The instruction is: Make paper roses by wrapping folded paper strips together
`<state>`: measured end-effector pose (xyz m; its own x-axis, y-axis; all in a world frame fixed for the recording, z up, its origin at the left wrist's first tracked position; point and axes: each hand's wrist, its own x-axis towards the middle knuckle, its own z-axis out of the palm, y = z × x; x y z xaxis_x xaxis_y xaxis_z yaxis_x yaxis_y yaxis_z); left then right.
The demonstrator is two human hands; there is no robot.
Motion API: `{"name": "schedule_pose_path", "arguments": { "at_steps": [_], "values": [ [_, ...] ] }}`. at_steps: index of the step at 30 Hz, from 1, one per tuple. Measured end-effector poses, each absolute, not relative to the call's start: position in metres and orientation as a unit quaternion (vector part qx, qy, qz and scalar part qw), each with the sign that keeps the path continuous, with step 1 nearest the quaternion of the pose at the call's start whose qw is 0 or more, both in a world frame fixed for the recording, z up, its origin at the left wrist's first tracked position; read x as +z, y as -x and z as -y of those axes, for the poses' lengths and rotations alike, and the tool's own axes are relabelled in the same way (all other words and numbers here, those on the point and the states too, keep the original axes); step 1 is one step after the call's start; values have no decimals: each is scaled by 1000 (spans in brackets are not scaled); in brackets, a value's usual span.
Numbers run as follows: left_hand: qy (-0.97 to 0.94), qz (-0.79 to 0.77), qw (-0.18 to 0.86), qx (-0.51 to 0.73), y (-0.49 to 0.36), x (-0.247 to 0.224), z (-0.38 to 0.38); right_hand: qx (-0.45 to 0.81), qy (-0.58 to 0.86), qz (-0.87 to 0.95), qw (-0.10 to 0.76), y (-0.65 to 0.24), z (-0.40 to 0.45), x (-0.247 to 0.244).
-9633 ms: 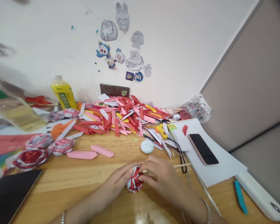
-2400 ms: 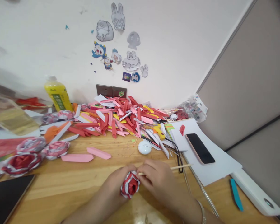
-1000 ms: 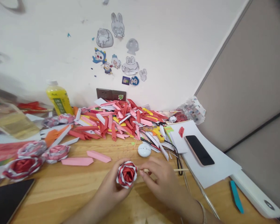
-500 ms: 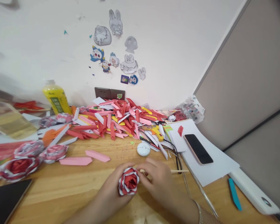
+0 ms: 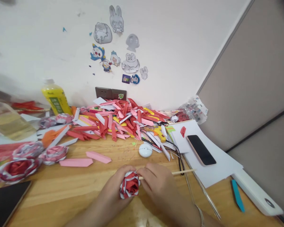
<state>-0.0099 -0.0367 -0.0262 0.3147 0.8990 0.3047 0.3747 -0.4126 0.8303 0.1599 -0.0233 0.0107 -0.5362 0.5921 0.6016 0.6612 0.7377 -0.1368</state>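
Observation:
Near the table's front, my left hand [image 5: 117,186] is closed around a red-and-white folded paper rose [image 5: 129,185], its open petals facing up toward me. My right hand [image 5: 157,181] grips a thin wooden stick [image 5: 183,172]. One end of the stick shows at the rose's right edge; the other sticks out to the right past my knuckles. Whether the tip touches the petals or only lies beside them, I cannot tell. Beyond my hands lie two pink folded paper strips [image 5: 76,162] and a white rounded object [image 5: 145,150].
A heap of red, pink, white and yellow paper strips [image 5: 113,121] lies along the wall. Finished paper roses [image 5: 19,170] sit at left, near a yellow bottle [image 5: 56,97]. A yellow glue gun [image 5: 159,134], a phone [image 5: 201,150] on white paper, and a teal cutter [image 5: 238,195] are at right.
The right hand has shifted slightly, and the stick's near end now shows more plainly beside the rose. Its far end reaches a little farther right and up. The rose has turned slightly.

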Motion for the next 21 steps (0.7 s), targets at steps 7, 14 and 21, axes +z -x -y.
{"name": "schedule_pose_path", "arguments": {
  "at_steps": [7, 14, 21],
  "values": [
    [-749, -428, 318, 392, 11, -26, 37, -85, 332, 885, 315, -162, 24, 12],
    [-762, -395, 329, 394, 9, -21, 39, 174, 428, 836, 296, -167, 20, 35],
    [-760, -382, 349, 394, 6, -19, 41, 219, 409, 836, 292, -169, 17, 34]
  ]
}}
